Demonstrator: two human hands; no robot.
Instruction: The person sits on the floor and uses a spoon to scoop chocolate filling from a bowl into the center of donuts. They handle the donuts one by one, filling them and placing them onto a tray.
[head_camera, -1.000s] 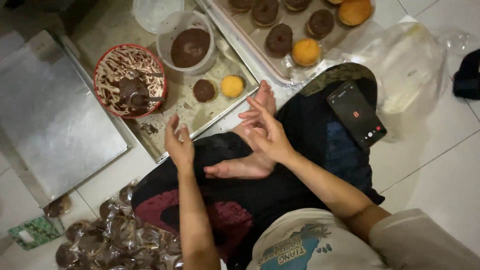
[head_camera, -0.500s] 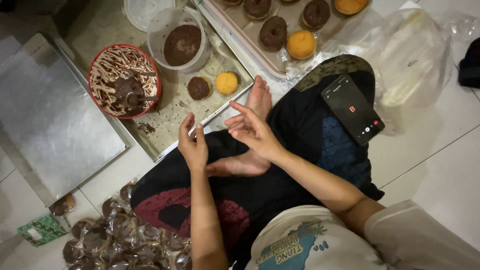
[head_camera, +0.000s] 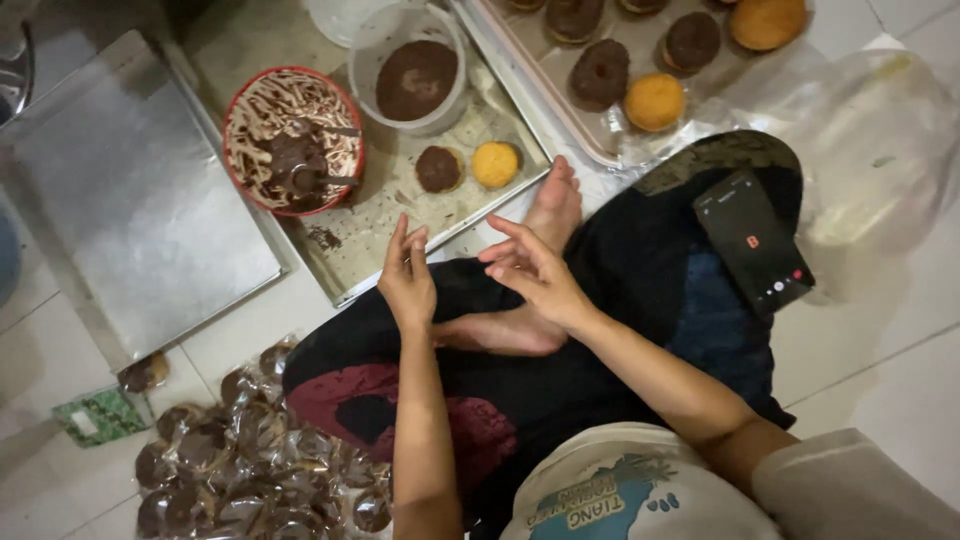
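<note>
I sit cross-legged on a tiled floor. My left hand (head_camera: 407, 278) hovers empty over my knee, fingers loosely apart, by the near edge of a metal baking tray (head_camera: 375, 245). My right hand (head_camera: 530, 272) is also empty, fingers spread, above my bare foot (head_camera: 520, 300). On the tray lie a chocolate-coated doughnut (head_camera: 438, 168) and a plain golden one (head_camera: 496, 164), behind them a red bowl of melted chocolate (head_camera: 291, 140) and a clear tub of chocolate (head_camera: 415, 78). A black phone (head_camera: 752, 242) with a lit screen rests on my right knee.
A second tray (head_camera: 610, 150) at the top holds several chocolate and plain doughnuts. An upturned metal tray (head_camera: 110, 200) lies at the left. Wrapped chocolate doughnuts (head_camera: 240, 455) are piled at bottom left beside a small green packet (head_camera: 100, 415). Clear plastic bags (head_camera: 880, 130) lie at right.
Both hands have drawn back toward my body and lowered slightly from the tray edge. The left hand has come closer to the right. Nothing was picked up.
</note>
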